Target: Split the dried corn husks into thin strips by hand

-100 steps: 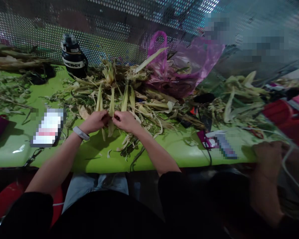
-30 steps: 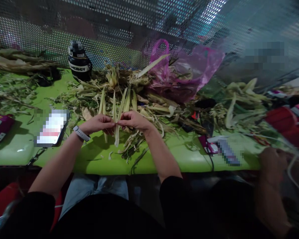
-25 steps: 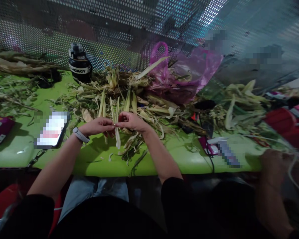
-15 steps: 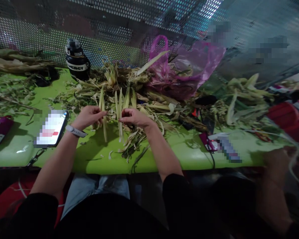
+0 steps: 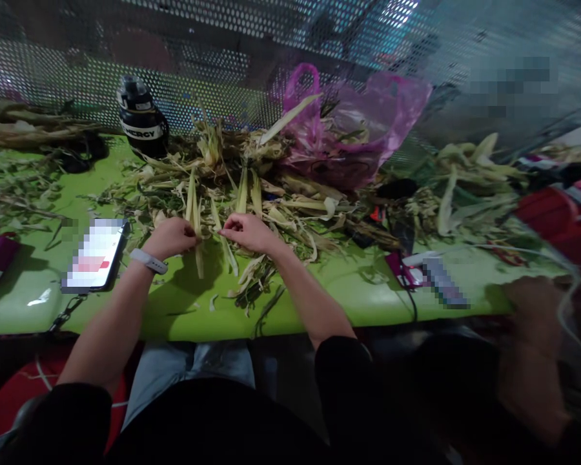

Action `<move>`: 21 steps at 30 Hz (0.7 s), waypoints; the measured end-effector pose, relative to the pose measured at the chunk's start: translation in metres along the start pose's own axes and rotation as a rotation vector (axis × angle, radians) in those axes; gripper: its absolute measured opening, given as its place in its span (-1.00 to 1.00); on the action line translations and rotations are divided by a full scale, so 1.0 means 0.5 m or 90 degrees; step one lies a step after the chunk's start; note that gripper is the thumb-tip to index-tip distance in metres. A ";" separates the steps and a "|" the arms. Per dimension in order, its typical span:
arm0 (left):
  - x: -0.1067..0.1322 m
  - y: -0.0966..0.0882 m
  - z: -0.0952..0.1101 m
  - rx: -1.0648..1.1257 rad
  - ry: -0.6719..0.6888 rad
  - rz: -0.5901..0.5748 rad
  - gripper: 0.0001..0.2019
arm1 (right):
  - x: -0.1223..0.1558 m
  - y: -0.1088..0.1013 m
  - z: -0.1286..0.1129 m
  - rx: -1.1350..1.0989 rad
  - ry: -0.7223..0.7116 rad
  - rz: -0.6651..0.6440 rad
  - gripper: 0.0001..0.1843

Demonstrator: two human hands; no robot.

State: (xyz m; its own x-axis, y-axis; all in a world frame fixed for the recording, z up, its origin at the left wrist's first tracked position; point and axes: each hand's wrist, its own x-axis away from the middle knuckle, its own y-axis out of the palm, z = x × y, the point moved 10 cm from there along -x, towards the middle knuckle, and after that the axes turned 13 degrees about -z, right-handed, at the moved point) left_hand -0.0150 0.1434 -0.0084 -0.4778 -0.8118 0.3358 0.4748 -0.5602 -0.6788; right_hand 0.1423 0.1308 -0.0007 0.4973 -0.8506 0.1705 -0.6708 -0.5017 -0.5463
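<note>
The step in hand looks like fine fingertip work on single husk strips (probably corn, judging by the long ribbed blades). The right hand [image 5: 252,234] has thumb and forefinger closed on a pale husk strip [image 5: 229,254], which slants down between the two hands with its lower end over the bright green desk [image 5: 174,320]. The left hand [image 5: 169,237] has its fingers curled in at the near side of a second yellowish strip [image 5: 192,197]; whether they grip it I cannot tell. The next move, I judge, calls for a light, steady pinch, as the blades look thin and easily split. Just beyond the hands spreads the heap of dry leaves [image 5: 290,213], with the pink plastic bag [image 5: 348,145] behind it.
</note>
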 end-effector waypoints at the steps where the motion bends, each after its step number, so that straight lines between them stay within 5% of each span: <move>1: 0.003 0.000 0.000 0.052 0.003 -0.007 -0.84 | -0.003 0.015 -0.004 -0.042 -0.006 -0.027 -0.62; 9: 0.022 -0.021 0.049 0.248 0.154 0.055 -0.72 | -0.020 0.059 -0.020 -0.231 -0.084 -0.093 -0.54; 21: 0.002 0.023 0.051 0.322 0.158 -0.006 -0.58 | -0.012 0.061 -0.031 -0.262 -0.096 -0.092 -0.76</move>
State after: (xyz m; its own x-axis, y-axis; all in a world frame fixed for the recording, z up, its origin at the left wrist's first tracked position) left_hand 0.0085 0.1319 0.0010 -0.6139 -0.7778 0.1348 0.7358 -0.6257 -0.2590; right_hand 0.1103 0.1183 -0.0058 0.6558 -0.7503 0.0838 -0.7361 -0.6601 -0.1497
